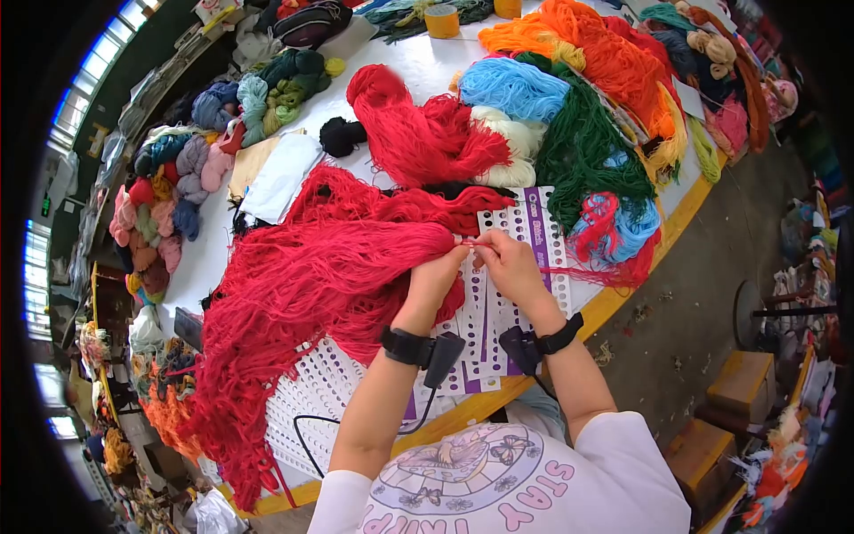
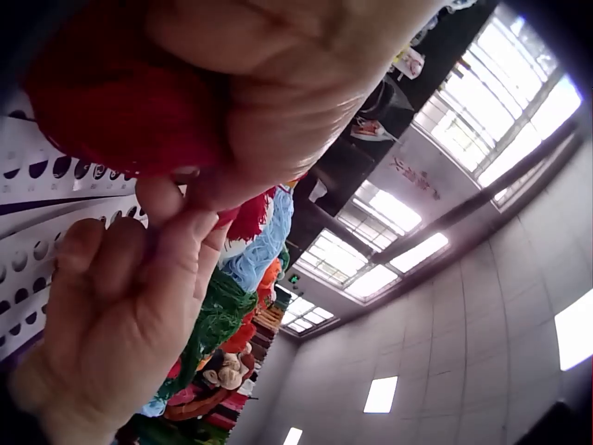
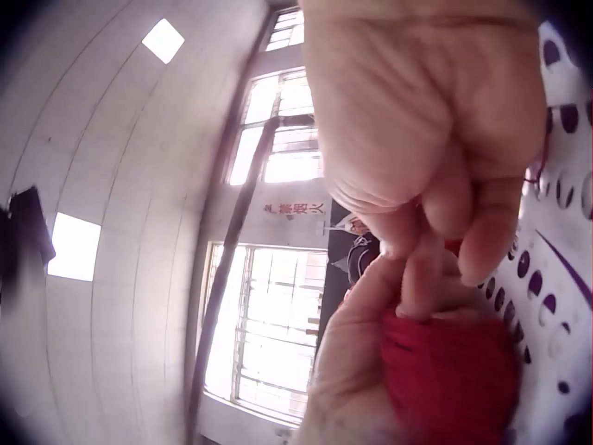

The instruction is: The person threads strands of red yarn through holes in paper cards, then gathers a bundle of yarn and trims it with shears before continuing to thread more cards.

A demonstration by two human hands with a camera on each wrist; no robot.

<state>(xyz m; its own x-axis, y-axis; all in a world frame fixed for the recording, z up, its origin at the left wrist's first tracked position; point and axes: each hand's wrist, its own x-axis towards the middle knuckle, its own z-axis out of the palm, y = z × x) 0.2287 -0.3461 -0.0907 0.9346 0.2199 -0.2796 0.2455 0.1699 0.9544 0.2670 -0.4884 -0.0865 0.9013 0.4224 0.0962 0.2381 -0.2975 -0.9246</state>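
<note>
A large hank of red yarn [image 1: 338, 258] spreads over the table's front left, its narrow end drawn together toward the middle. My left hand [image 1: 434, 280] grips that gathered end; the left wrist view shows the red bundle [image 2: 120, 102] against the palm. Right beside it, my right hand [image 1: 509, 267] pinches a red strand at the bundle's tip, thumb against fingers. The fingertips of both hands meet there, partly hiding the strand. Thin red yarn [image 1: 583, 271] trails off to the right from below my right hand. White cards with punched holes [image 1: 489, 334] lie beneath the hands.
Another red hank [image 1: 418, 129] lies farther back, beside cream [image 1: 511, 142], light blue [image 1: 511, 89], dark green [image 1: 592, 147] and orange yarn [image 1: 614, 67]. Many coloured skeins [image 1: 191, 160] line the left. The table has a yellow edge [image 1: 680, 218]. A black cable [image 1: 302, 445] hangs near the left forearm.
</note>
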